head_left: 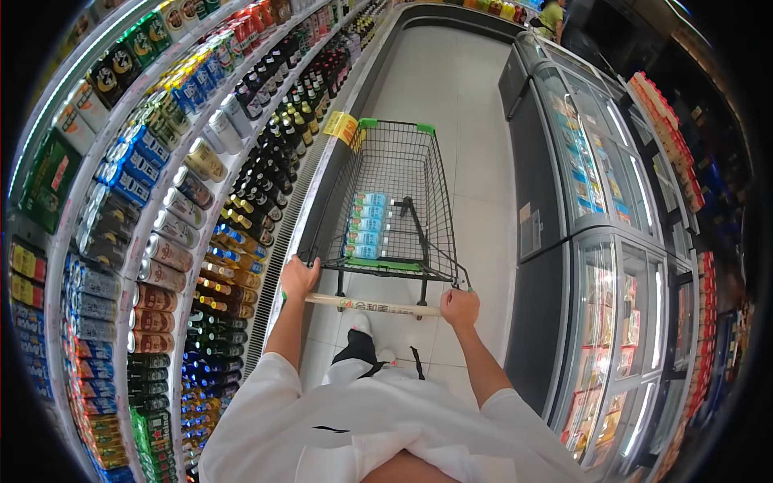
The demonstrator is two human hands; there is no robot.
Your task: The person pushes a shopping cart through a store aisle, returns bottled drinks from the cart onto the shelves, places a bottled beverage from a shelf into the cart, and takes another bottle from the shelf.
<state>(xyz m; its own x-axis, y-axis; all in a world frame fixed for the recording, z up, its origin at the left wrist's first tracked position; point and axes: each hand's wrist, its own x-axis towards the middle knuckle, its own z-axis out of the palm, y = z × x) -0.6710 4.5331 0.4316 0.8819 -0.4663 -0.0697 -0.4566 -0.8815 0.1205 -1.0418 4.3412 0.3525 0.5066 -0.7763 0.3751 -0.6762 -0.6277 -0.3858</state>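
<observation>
A wire shopping cart (pixel 427 173) with green corner trim stands in front of me in the aisle. My right hand (pixel 460 307) is closed in a fist around the right end of its pale handle bar (pixel 374 306). At the left end, my left hand (pixel 299 276) is wrapped on the cart's handle, thumb pointing forward; some of its fingers are hidden. Inside the basket, towards me, lies a pack of several blue-and-white containers (pixel 366 225). Their exact kind is too small to make out.
Shelves of canned and bottled drinks (pixel 165 225) line the left side, close to the cart. Glass-topped freezers (pixel 600 233) run along the right. A yellow sign (pixel 341 126) hangs at the left shelf edge. A person (pixel 551 20) stands far off, upper right.
</observation>
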